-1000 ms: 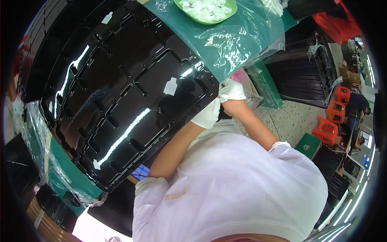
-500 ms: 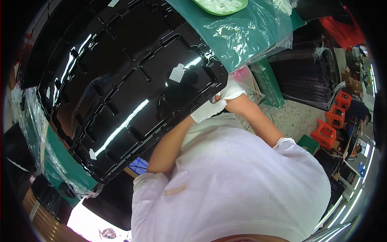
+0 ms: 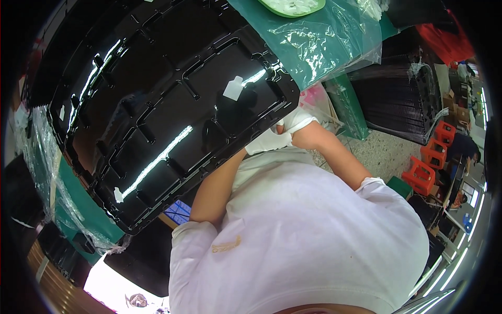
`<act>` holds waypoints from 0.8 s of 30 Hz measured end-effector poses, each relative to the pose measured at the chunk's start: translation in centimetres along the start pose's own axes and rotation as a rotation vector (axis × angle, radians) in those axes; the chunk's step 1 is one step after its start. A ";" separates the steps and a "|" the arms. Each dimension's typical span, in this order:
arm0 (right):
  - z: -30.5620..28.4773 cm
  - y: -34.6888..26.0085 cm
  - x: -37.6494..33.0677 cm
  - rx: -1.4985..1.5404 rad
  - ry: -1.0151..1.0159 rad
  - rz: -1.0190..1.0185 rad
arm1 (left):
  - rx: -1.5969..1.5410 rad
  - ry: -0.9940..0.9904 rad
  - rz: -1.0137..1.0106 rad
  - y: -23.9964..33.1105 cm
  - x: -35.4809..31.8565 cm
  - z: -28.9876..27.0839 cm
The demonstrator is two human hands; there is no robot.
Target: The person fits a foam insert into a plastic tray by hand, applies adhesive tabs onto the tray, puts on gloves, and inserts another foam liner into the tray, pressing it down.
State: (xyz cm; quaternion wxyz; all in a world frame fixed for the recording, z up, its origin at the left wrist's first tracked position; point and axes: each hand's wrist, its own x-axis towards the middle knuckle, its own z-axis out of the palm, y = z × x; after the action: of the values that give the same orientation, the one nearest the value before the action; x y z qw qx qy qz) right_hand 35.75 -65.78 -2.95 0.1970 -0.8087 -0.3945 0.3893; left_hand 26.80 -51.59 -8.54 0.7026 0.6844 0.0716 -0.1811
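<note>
A large glossy black moulded plastic tray (image 3: 172, 152) with raised ridges lies slanted across the upper left, its near edge facing my body. My left hand (image 3: 269, 140), in a white glove, is just under that near edge, close to the right corner. Beside it is my right hand (image 3: 299, 120), also in a white glove, bent in toward the left one so the two nearly meet. The fingers of both hands are mostly hidden by the tray's edge and the gloves. Small white pieces (image 3: 234, 88) rest on the tray.
A green-covered table (image 3: 293, 47) with clear plastic film holds up the tray. On it stands a light green bowl (image 3: 293, 7) of white pieces. To the right are a stack of black trays (image 3: 392, 91) and red plastic stools (image 3: 419, 175) on a speckled floor.
The tray appears slightly higher and further right in the picture. My left hand sits a little more covered by its edge; my right hand has barely shifted.
</note>
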 end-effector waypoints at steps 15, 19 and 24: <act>0.0 -0.4 0.2 -0.086 -0.034 0.024 | 0.219 0.026 0.271 -4.7 1.7 -1.2; 0.2 0.2 0.5 -0.163 -0.076 0.105 | 0.275 0.038 0.261 -2.9 1.9 -1.4; -0.7 -1.7 0.2 -0.213 -0.097 0.124 | 0.322 0.055 0.229 -1.2 1.5 -1.0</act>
State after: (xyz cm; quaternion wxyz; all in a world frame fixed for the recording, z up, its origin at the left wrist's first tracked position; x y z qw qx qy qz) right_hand 35.57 -64.61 -1.51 0.0661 -0.8283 -0.3917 0.3951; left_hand 27.90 -50.85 -10.19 0.5978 0.7963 -0.0172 -0.0904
